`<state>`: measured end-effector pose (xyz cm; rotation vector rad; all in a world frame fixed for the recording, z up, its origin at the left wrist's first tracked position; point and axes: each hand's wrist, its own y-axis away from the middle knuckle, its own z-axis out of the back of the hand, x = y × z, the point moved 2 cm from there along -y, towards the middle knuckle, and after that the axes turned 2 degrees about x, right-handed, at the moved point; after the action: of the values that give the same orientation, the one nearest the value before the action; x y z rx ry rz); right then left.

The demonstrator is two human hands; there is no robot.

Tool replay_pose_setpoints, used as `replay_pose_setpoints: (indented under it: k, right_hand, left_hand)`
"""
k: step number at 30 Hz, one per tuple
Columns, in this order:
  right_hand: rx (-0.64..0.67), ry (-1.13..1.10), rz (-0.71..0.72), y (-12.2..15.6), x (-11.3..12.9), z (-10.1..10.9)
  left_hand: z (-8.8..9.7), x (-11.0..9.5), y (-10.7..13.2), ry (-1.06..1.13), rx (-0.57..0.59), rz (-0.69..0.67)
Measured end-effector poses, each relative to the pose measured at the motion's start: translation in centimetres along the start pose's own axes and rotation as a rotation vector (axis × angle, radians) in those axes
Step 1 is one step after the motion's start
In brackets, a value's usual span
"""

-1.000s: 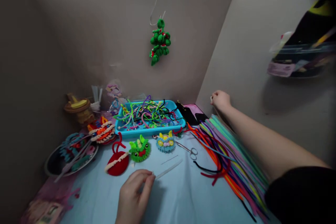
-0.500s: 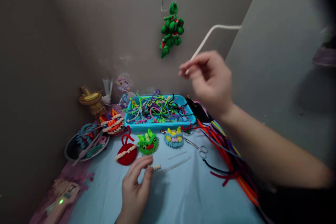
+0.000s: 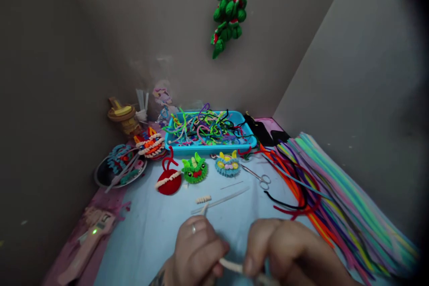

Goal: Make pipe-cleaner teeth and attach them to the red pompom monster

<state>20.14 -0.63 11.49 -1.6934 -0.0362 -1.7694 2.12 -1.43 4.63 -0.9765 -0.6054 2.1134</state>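
Note:
A cream pipe cleaner (image 3: pixel 231 266) runs between my two hands close to the front of the table. My left hand (image 3: pixel 197 250) is closed around it, and a cream end pokes out above the fingers. My right hand (image 3: pixel 288 252) pinches it a short way to the right. Just beyond my left hand lie a small cream coil (image 3: pixel 203 199) and a clear glue stick (image 3: pixel 231 195). Farther back sit a red round piece with a cream twisted band (image 3: pixel 170 183), a green animal head (image 3: pixel 195 169) and a blue-and-yellow animal head (image 3: pixel 228 164).
A blue tray (image 3: pixel 211 148) of pipe cleaner scraps stands at the back. Scissors (image 3: pixel 258 176) lie right of centre, beside bundled pipe cleaners (image 3: pixel 351 196). At left are a metal bowl (image 3: pixel 100 178) and a pink glue gun (image 3: pixel 87 243) with a green light. A green ornament (image 3: pixel 229 13) hangs above.
My right hand has come down from high up with the cream pipe cleaner. My left hand has let go of the cream coil, moved nearer and closed on the pipe cleaner. The view has shifted.

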Motion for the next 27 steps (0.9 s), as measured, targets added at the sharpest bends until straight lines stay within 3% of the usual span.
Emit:
replay_pose_setpoints:
  k: [2, 5, 8, 11, 15, 20, 24, 27]
  right_hand:
    - [-0.164, 0.050, -0.014, 0.4, -1.2, 1.2]
    - [-0.383, 0.093, -0.086, 0.4, -4.5, 2.0]
    - [-0.468, 0.122, -0.193, 0.3, -8.8, 1.3]
    - [-0.558, 0.258, -0.263, 0.8, -12.2, 0.5]
    - [-0.325, 0.446, -0.216, 1.2, -13.7, 0.9]
    - [-0.039, 0.518, -0.018, 0.5, -13.2, 2.4]
    - [0.046, 0.597, 0.013, 0.4, -13.7, 2.5]
    - [-0.021, 0.627, -0.017, 0.6, -14.4, 2.2]
  left_hand:
    - [1.4, -0.7, -0.3, -0.187, -0.061, -0.086]
    - [2.2, -1.0, -0.6, -0.376, 0.107, 0.019]
    - [1.6, -0.2, -0.9, -0.456, 0.174, 0.151]
    - [0.3, 1.9, -0.9, -0.492, 0.232, 0.311]
    - [-0.5, 4.4, -0.3, -0.454, 0.318, 0.408]
    - [-0.1, 5.2, 0.1, -0.379, 0.362, 0.495]
    - [-0.2, 5.0, 0.1, -0.267, 0.400, 0.569]
    - [-0.3, 4.8, 0.0, -0.200, 0.527, 0.603]
